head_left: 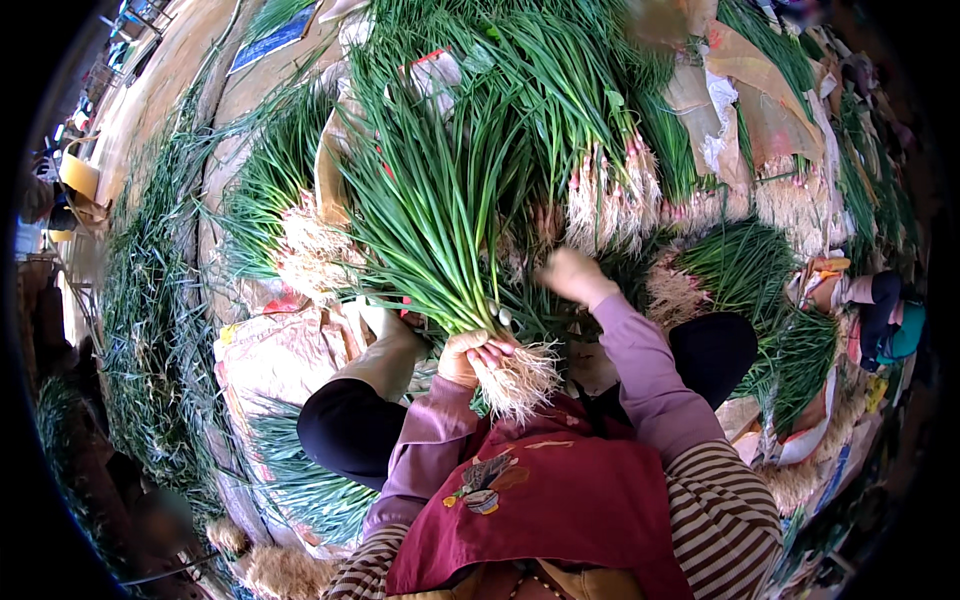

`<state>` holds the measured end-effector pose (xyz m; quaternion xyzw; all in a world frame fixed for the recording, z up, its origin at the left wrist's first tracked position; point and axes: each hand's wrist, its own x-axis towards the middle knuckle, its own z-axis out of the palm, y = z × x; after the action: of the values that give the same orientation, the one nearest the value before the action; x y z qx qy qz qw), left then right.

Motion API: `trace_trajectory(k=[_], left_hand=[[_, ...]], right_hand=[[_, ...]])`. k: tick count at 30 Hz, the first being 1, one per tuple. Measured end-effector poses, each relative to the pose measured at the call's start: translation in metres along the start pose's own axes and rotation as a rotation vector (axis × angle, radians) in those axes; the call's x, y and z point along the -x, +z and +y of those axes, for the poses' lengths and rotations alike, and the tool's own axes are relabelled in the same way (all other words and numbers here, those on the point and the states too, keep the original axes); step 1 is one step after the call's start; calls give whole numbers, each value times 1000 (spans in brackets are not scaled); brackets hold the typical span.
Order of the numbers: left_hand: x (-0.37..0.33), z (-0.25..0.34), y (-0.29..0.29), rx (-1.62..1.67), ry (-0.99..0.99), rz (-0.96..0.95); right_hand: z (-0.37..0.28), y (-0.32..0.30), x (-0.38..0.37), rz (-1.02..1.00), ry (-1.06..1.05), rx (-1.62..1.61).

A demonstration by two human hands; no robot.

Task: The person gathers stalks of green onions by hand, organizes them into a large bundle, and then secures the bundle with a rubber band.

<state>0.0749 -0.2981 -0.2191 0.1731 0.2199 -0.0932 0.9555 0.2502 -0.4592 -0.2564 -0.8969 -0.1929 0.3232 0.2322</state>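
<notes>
My left hand [467,357] is wrapped round a thick bunch of green onions [445,235] just above the roots. Its pale stringy roots [517,383] hang over my lap, and the long green leaves fan out away from me. To the right of the bunch is my right hand [573,276], raised apart from it. Motion smears its fingers, so whether they hold anything does not show. Just beyond that hand lies another pile of green onions [612,195], its pinkish bulbs and roots turned toward me.
More green onions [318,240] lie at the left beside a printed sack [285,350]. Another heap [735,265] is to the right of my knee. Loose leaves [160,330] litter the ground at far left. At the far right edge, another person's leg [880,315] shows.
</notes>
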Motion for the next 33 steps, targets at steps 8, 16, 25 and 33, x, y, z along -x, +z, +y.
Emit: trace_trajectory(k=[8,16,25,33], left_hand=[[-22,-7,-26,25,-170,-44],[-22,-11,-22,-95,-134,13],[-21,-11,-13,-147,-93,10],[-18,-12,-14,-84,-96,-18]], right_hand=[[14,-49,-108,589,316,-656],[-16,3,28,303,-228,-453],[-42,29,54,293,-105,-704],[-34,33,49,-249,192,-1523]])
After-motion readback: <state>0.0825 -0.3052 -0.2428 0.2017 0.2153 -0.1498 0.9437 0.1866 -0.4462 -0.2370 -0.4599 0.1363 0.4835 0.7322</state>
